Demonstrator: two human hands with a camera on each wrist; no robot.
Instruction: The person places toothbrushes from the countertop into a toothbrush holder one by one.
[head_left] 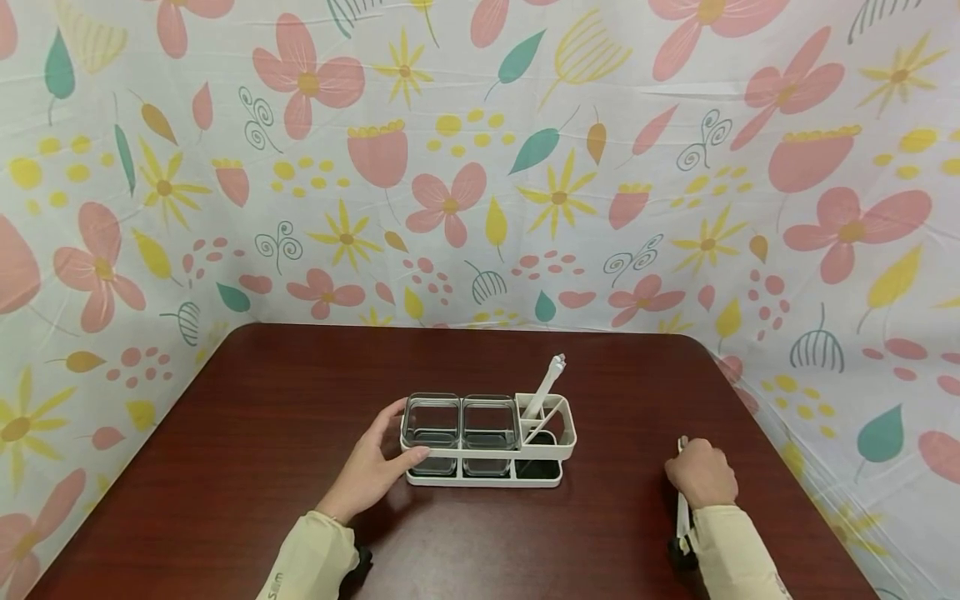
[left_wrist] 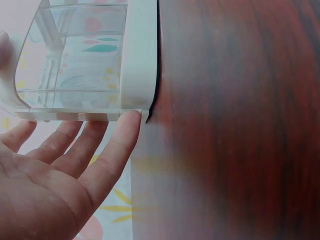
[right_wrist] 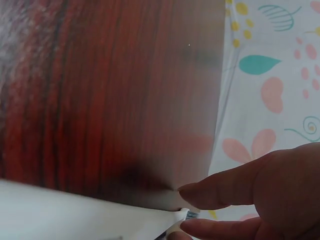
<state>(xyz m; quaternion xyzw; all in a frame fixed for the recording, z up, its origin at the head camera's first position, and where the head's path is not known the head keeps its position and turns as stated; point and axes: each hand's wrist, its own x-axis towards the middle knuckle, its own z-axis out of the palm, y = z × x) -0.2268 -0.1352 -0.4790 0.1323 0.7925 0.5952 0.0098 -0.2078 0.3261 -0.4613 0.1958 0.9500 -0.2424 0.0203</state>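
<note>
A white two-tier organizer (head_left: 487, 455) with clear square containers (head_left: 431, 421) is at the middle of the table. My left hand (head_left: 375, 467) holds its left end, thumb at the front and fingers behind. The left wrist view has those fingertips (left_wrist: 131, 120) against the organizer's end (left_wrist: 140, 60). Slim white sticks (head_left: 546, 385) lean in its right compartment. Well to the right, my right hand (head_left: 702, 473) pinches a slim white brush (head_left: 682, 512) between thumb and fingers. Close by the fingertips in the right wrist view is its small bristled tip (right_wrist: 191, 215).
The dark reddish-brown table (head_left: 315, 367) has rounded far corners. A white curtain (head_left: 450, 208) printed with flowers and leaves hangs behind it and along both sides. Black straps (head_left: 681, 554) show at the wrists by the sleeves.
</note>
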